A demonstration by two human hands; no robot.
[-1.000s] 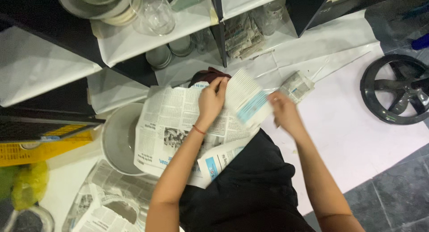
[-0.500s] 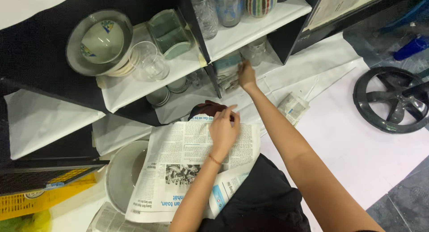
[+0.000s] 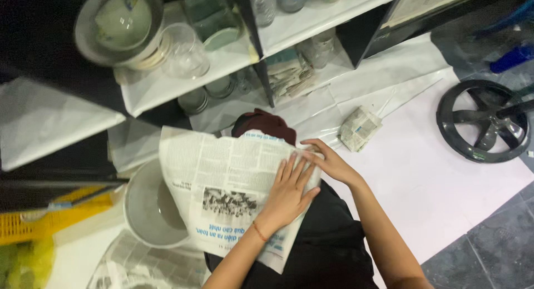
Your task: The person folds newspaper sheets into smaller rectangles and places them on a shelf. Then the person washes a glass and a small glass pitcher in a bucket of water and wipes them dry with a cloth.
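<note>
A newspaper sheet (image 3: 222,189) is spread across the lap of the seated person, over dark clothing (image 3: 328,239), in front of the lower shelf of a black shelving unit (image 3: 356,44). The left hand (image 3: 289,191) is laid flat on the right-hand part of the sheet, fingers spread and pressed down on the paper. The right hand (image 3: 328,161) is set at the sheet's upper right edge, fingers extended and lightly curled over the paper; whether the edge is pinched cannot be told. A dark red object (image 3: 266,125) is partly covered at the sheet's far edge.

The sheet is judged to be light, thin and limp. It is expected to crease readily and to tear if pulled at one point, so it is best taken at an edge or corner with both hands and held flat by a palm while folded.

A grey bowl (image 3: 147,208) rests on the floor just beside the sheet's left edge, partly overlapped by it. A bundle wrapped in newspaper (image 3: 359,129) lies on the white floor covering (image 3: 411,172), near the right hand but apart from it. Glass cups (image 3: 186,50) and stacked bowls (image 3: 119,25) are stored on the upper shelf. A black wheel-shaped part (image 3: 484,122) lies well apart, at the right.
</note>
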